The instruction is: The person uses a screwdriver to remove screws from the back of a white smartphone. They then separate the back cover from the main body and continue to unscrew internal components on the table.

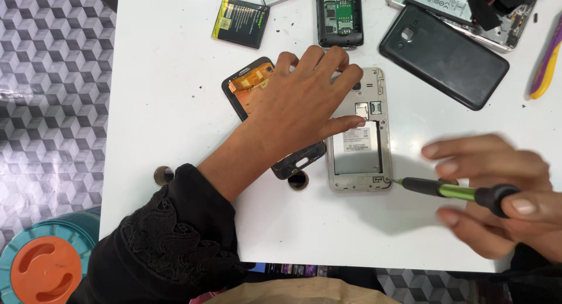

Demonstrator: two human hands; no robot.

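Right hand [497, 195] closed around a green-and-black screwdriver [451, 190], fingers blurred; the tip meets the lower right corner of an opened silver phone [360, 134], which lies back-up just right of the table's centre with its battery bay exposed. Left hand [298, 108] lies flat and spread, gripping nothing, fingertips pressing the upper part of that phone while the palm covers a second phone body [252, 87] with an orange-toned inside, lying tilted at the silver phone's nine o'clock. Left forearm ends in a black lace sleeve [170, 239]. At twelve o'clock from the silver phone, a dark opened phone [339, 14] with a green circuit board showing. At one to two o'clock, a black back cover [443, 55], and beyond it a further dismantled phone [468, 11] at the table's far edge. At eleven o'clock, one black-and-yellow battery [240, 21]. A yellow-and-purple tool [547, 61] lies at the right edge. Two small round dark items, one [298, 180] beside the silver phone's lower left corner, one [164, 175] at the table's left edge. Surface: white table [170, 134], scattered dark specks. Floor [52, 87] in grey cube-pattern tiling; a teal and orange round container [44, 266] at seven o'clock. Count: four phone bodies, one loose cover, one battery, one screwdriver.
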